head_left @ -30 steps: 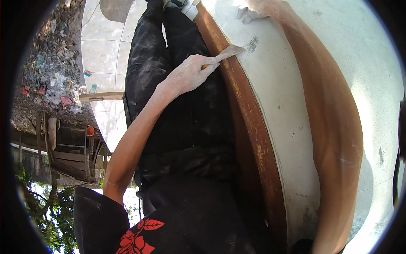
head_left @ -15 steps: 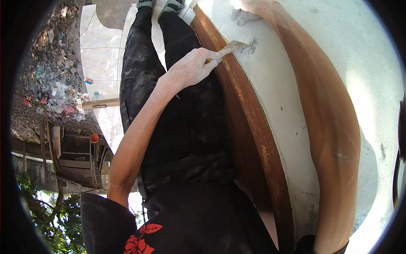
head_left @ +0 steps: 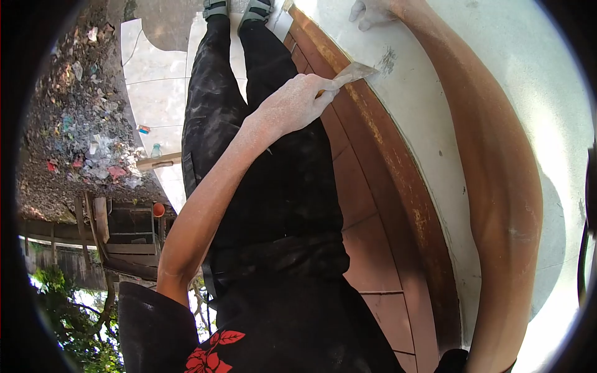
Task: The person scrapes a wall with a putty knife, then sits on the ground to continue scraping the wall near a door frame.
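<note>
My left hand (head_left: 301,102), dusted with white powder, is closed around the handle of a putty knife (head_left: 353,74). Its metal blade points right across the worn brown wooden edge (head_left: 398,165), with the tip over the margin of the white surface (head_left: 429,130). Just beyond the tip is a dark grey smudge (head_left: 387,61) on that surface. My right hand (head_left: 379,12) is at the top of the view against the white surface, powdery too. Its visible fingers are spread and hold nothing that I can see; part of the hand is cut off by the frame.
Reddish-brown panels (head_left: 367,242) run between my body and the wooden edge. At left, pale tiles (head_left: 158,102) carry a small box (head_left: 143,129) and a wooden piece (head_left: 158,161). Beyond them lies littered ground (head_left: 93,133), with a wooden structure (head_left: 130,242) and trees below it.
The view has shifted, and more of the reddish-brown panels shows beside my body. The blade tip, at the smudge before, now sits slightly apart from it. More of my right fingers shows.
</note>
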A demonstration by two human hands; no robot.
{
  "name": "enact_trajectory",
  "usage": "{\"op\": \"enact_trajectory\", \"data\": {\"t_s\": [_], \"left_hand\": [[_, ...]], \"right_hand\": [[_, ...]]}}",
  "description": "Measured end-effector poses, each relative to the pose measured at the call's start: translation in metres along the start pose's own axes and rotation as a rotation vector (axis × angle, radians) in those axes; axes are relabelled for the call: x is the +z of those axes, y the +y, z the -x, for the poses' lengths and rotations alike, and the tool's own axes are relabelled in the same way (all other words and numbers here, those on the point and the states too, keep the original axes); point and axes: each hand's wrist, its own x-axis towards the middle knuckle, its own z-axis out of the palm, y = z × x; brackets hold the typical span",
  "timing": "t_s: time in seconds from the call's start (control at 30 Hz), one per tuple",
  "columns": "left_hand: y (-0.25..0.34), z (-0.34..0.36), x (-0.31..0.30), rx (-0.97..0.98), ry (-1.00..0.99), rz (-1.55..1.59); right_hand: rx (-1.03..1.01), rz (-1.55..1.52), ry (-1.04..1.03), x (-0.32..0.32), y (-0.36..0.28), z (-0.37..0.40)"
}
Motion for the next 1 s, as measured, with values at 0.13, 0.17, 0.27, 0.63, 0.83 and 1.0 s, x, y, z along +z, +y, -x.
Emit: {"op": "enact_trajectory", "data": {"t_s": [0.13,0.17,0.27,0.63,0.83,1.0], "left_hand": [[0.002,-0.019,-0.002,-0.035,0.019,0.002],[0.002,-0.018,-0.002,-0.037,0.017,-0.001],[0.001,-0.005,0.004,-0.027,-0.016,-0.004],[0.015,0.004,0.020,-0.178,-0.050,0.210],[0.006,-0.010,0.017,-0.116,-0.018,0.235],[0.013,0.001,0.019,-0.151,-0.055,0.193]], "right_hand": [[0.059,-0.009,-0.031,0.010,0.002,-0.002],[0.003,-0.034,0.021,0.015,0.007,0.000],[-0.168,-0.108,0.174,0.031,0.020,0.005],[-0.150,0.055,0.048,0.029,0.033,-0.024],[-0.037,0.126,-0.003,0.013,0.033,-0.021],[0.331,0.115,-0.179,-0.025,-0.017,0.006]]}}
